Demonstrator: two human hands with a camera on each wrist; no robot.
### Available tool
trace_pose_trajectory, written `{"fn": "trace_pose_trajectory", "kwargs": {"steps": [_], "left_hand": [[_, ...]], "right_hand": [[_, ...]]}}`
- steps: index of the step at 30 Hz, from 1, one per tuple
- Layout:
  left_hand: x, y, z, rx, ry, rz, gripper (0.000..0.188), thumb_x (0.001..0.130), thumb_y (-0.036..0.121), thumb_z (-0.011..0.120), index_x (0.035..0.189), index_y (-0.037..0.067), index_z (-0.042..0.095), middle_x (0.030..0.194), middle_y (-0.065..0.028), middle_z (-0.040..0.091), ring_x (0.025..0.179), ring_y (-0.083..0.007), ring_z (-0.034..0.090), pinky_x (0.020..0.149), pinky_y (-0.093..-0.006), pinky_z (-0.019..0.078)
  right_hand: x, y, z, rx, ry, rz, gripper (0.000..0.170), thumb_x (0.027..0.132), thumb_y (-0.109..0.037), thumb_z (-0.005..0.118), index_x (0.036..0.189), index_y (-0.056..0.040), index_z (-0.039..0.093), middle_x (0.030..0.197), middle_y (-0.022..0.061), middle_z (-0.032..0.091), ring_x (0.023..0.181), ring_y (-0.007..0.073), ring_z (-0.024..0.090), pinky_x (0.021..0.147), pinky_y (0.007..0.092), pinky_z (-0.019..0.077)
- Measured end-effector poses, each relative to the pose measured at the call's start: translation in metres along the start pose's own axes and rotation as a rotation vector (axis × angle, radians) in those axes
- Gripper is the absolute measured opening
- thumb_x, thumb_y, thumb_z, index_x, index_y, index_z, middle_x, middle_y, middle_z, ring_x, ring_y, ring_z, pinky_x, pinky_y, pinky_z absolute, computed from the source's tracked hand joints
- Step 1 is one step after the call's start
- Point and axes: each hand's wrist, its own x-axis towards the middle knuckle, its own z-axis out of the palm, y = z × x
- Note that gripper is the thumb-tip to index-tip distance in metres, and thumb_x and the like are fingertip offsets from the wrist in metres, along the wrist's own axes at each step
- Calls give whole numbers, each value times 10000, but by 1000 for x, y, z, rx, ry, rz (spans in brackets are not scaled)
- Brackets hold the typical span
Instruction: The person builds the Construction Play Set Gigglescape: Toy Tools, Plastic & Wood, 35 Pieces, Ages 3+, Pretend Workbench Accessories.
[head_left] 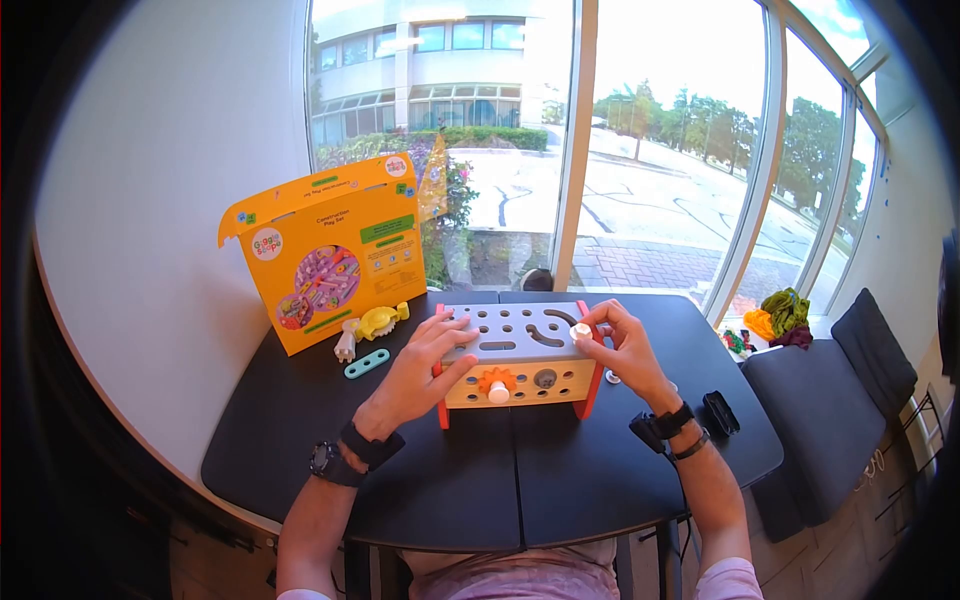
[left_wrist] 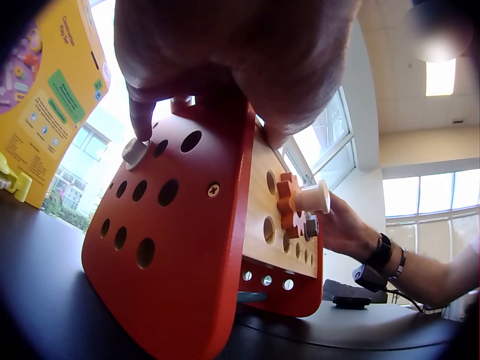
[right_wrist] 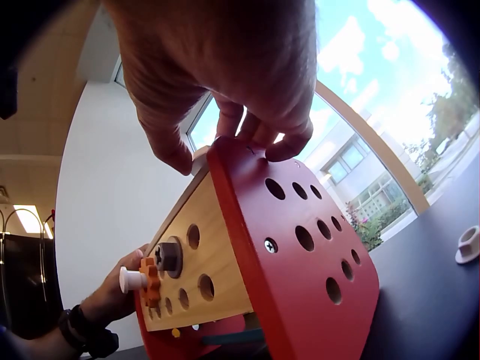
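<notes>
A toy workbench with a grey perforated top (head_left: 497, 348), a pale wood front panel (head_left: 460, 384) and red side panels (left_wrist: 169, 247) stands on the black table. My left hand (head_left: 425, 358) rests on the top's left part, fingers spread over the holes. At the right end, my right hand (head_left: 628, 345) pinches a white plastic piece (head_left: 581, 331) between thumb and fingers, beside the curved slot. An orange gear (left_wrist: 286, 204) sits on the front panel with a white bolt (right_wrist: 132, 280) through it. A grey bolt (right_wrist: 169, 256) is beside the gear.
A yellow box (head_left: 330, 250) stands at the back left. Before it lie a yellow toy piece (head_left: 380, 320), a white piece (head_left: 346, 340) and a teal strip with holes (head_left: 367, 363). A white nut (right_wrist: 469, 244) lies right of the workbench, and a black case (head_left: 720, 412) farther right.
</notes>
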Motion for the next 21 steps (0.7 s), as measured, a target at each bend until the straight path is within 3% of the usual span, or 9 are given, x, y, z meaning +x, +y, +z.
{"fn": "trace_pose_trajectory", "kwargs": {"steps": [4, 7, 10, 16, 21], "left_hand": [[0, 0, 0, 2, -1, 0, 417, 1118, 275, 719, 1463, 41, 733, 1616, -197, 637, 1664, -446, 387, 1356, -536, 307], [0, -1, 0, -1, -2, 1, 416, 1116, 271, 721, 1463, 41, 733, 1616, -198, 637, 1664, -446, 386, 1356, -537, 306], [0, -2, -1, -4, -2, 7, 413, 1115, 265, 721, 1461, 40, 732, 1615, -201, 636, 1665, -449, 384, 1357, -538, 304], [1, 1, -3, 0, -12, 6, 413, 1116, 259, 719, 1461, 34, 729, 1613, -205, 634, 1664, -446, 383, 1360, -534, 300], [2, 0, -5, -3, -37, 8, 418, 1120, 265, 715, 1469, 37, 725, 1619, -202, 628, 1663, -433, 388, 1363, -531, 295]], "right_hand": [[-1, 1, -1, 13, -5, 24, 238, 1049, -150, 822, 1222, -21, 719, 1165, 7, 596, 1032, 80, 590, 945, 260, 533], [-2, 0, 1, 93, 26, 11, 333, 1040, -135, 817, 1337, -19, 720, 1145, -9, 627, 1086, 71, 591, 871, 256, 484], [-2, -2, -1, 143, -6, 29, 432, 1054, -123, 798, 1453, -17, 669, 1147, -8, 635, 1133, 74, 605, 908, 262, 501], [-11, -11, -10, 241, -44, 52, 512, 1056, -115, 790, 1535, -26, 633, 1293, 33, 694, 1235, 95, 625, 986, 282, 518], [-19, -13, -17, 173, -56, 40, 587, 1051, -121, 786, 1600, -35, 599, 1489, 103, 675, 1395, 175, 620, 1140, 354, 531]]}}
